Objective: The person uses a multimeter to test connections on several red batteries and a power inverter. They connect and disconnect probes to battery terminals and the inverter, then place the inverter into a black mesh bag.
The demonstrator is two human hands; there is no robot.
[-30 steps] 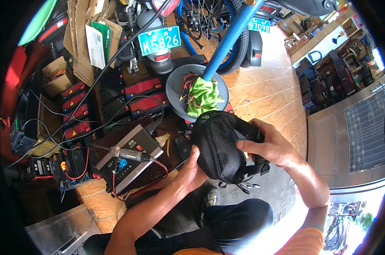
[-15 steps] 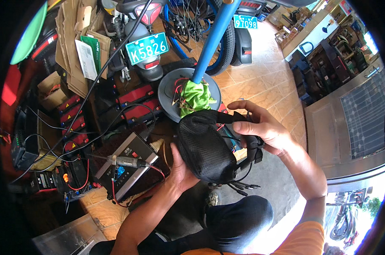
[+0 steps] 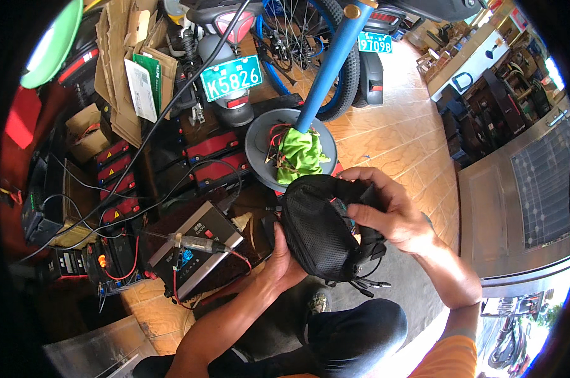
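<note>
A black mesh pouch point(image 3: 317, 234) hangs in front of me between my two hands. My left hand point(image 3: 281, 263) supports it from the left side and underneath, with part of its fingers hidden behind the pouch. My right hand point(image 3: 393, 217) pinches the strap and opening edge on the right, the thumb on the near side and the fingers curled over the top. Short black cables with plug ends point(image 3: 366, 287) dangle below the pouch. Thin coloured wires show through the gap near my right thumb.
Beyond the pouch, a green cloth point(image 3: 300, 154) and wires lie on a round grey base point(image 3: 254, 148) with a blue pole point(image 3: 332, 69). A metal-cased box point(image 3: 200, 242) with a probe point(image 3: 200, 244) on top sits left, near red batteries point(image 3: 212, 148). Parked scooters point(image 3: 225, 50) stand behind.
The whole view has shifted slightly right and down. My right fingers, raised before, have curled down onto the pouch's edge. The pouch stays held in both hands.
</note>
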